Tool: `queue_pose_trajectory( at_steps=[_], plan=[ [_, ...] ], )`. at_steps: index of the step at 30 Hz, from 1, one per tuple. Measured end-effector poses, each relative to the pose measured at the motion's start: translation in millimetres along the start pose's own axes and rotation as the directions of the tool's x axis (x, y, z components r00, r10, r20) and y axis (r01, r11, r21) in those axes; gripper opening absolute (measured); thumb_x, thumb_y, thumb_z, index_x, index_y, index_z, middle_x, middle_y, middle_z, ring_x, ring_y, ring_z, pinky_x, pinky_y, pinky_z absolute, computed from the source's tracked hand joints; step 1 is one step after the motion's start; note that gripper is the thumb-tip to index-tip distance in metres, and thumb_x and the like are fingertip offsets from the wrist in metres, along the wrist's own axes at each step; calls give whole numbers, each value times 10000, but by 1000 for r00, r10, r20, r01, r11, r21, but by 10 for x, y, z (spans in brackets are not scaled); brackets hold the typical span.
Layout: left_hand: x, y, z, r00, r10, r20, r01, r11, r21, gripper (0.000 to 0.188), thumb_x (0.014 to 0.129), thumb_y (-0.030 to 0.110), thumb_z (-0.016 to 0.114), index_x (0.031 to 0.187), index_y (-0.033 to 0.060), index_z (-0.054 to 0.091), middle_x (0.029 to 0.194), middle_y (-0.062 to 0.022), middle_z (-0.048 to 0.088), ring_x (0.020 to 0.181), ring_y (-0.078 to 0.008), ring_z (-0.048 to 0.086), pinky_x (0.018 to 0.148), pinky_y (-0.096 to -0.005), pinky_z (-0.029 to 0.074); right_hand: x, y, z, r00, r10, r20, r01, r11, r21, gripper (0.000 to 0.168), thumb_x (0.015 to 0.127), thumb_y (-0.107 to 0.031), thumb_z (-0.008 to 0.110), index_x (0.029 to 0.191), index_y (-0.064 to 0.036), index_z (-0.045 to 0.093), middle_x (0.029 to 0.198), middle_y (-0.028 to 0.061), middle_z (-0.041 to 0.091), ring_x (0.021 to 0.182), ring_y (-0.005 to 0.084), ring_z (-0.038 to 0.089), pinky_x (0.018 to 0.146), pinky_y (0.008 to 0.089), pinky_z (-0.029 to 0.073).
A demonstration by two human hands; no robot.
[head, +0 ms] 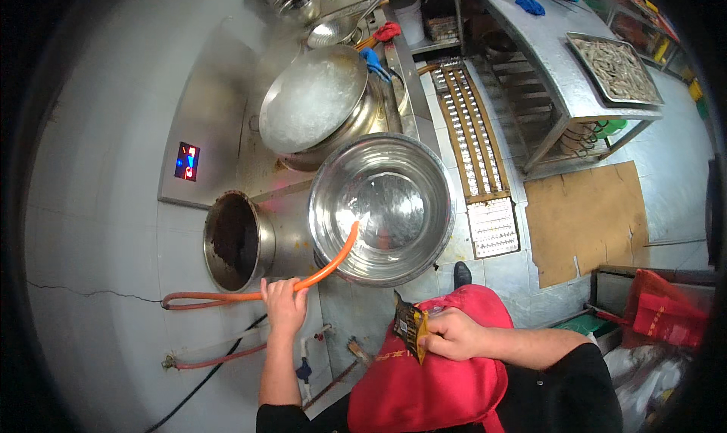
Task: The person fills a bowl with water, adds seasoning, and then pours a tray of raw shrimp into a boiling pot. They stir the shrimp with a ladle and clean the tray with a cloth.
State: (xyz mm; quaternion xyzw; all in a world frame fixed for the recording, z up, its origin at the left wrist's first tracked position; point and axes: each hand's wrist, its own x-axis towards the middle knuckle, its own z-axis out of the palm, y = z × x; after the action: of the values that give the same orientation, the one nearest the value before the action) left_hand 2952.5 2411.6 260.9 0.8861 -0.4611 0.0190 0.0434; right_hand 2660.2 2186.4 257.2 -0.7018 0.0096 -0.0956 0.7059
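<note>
My left hand (285,305) grips an orange hose (332,265) near the wall. The hose's free end reaches over the near rim into a large stainless steel basin (437,206). Whether water lies in the shiny basin, I cannot tell. Close to my red apron (431,387), my right hand (457,333) holds a black and yellow packet (408,325) that bears writing. Left of the basin, a metal pot (233,240) with a dark brown inside lies tipped on its side.
Beyond the basin, a big domed metal lid (318,101) leans over a large pot (363,121), with steam around. A metal table (545,52) holds a tray of raw food pieces (613,69). On the floor are a drain grate (474,138) and cardboard (588,223).
</note>
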Motion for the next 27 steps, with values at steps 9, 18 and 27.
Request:
queue_pose_trajectory(
  at_steps=[9, 18, 27],
  plan=[
    [-613, 56, -434, 998, -28, 55, 31, 998, -49, 257, 758, 202, 688, 956, 68, 594, 926, -66, 602, 956, -264, 531, 1057, -517, 252, 84, 5, -144, 993, -20, 114, 13, 998, 58, 152, 818, -130, 547, 719, -26, 593, 681, 160, 600, 641, 336, 601, 581, 409, 469],
    [-910, 71, -337, 998, -9, -57, 5, 998, -68, 263, 742, 206, 703, 952, 82, 604, 909, -56, 599, 945, -261, 533, 1059, -513, 246, 54, -195, 299, 990, -28, 141, 34, 999, -43, 167, 824, -139, 557, 711, -18, 573, 660, 171, 580, 622, 336, 591, 573, 407, 459],
    [-1347, -34, -27, 986, 3, -168, -33, 983, -179, 303, 702, 184, 725, 954, 72, 599, 914, -67, 598, 942, -269, 539, 1078, -508, 231, -218, -404, 563, 978, 206, 38, -190, 949, -252, 216, 830, -226, 532, 844, -27, 616, 764, 193, 601, 737, 361, 602, 663, 411, 480]
  ],
)
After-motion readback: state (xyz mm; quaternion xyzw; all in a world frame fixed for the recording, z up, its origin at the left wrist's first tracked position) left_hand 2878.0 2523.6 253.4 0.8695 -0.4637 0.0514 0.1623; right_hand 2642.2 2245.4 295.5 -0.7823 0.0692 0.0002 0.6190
